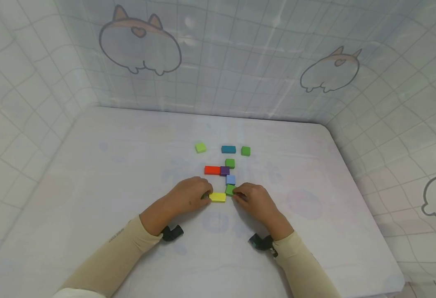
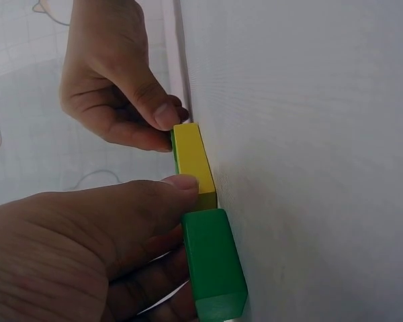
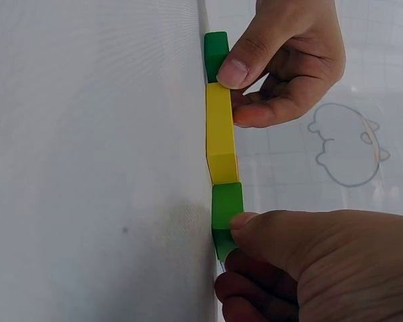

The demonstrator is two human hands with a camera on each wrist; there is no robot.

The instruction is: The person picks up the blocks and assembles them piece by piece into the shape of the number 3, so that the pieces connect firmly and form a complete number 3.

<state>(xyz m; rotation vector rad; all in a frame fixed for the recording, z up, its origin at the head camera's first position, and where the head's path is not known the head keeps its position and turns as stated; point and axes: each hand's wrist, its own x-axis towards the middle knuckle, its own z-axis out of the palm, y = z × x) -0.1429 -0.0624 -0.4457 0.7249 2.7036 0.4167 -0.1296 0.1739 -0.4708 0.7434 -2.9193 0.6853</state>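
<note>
My left hand [image 1: 189,194] pinches the left end of a long yellow block [image 1: 218,198], its thumb lying on the near side. A dark green block [image 2: 215,261] sits end to end with the yellow one, partly hidden by that hand in the head view. With thumb and fingers, my right hand [image 1: 256,200] holds a small green block [image 3: 227,208] at the yellow block's right end. Beyond the green block, a light blue block [image 1: 230,179], a purple block [image 1: 224,171], a red block [image 1: 212,170] and another green block [image 1: 230,163] form a chain.
Farther back lie a lime block [image 1: 201,147], a teal block [image 1: 228,149] and a separate green block [image 1: 245,151]. The white-covered table [image 1: 128,140] is enclosed at the back and sides by a tile-patterned curtain [image 1: 232,54].
</note>
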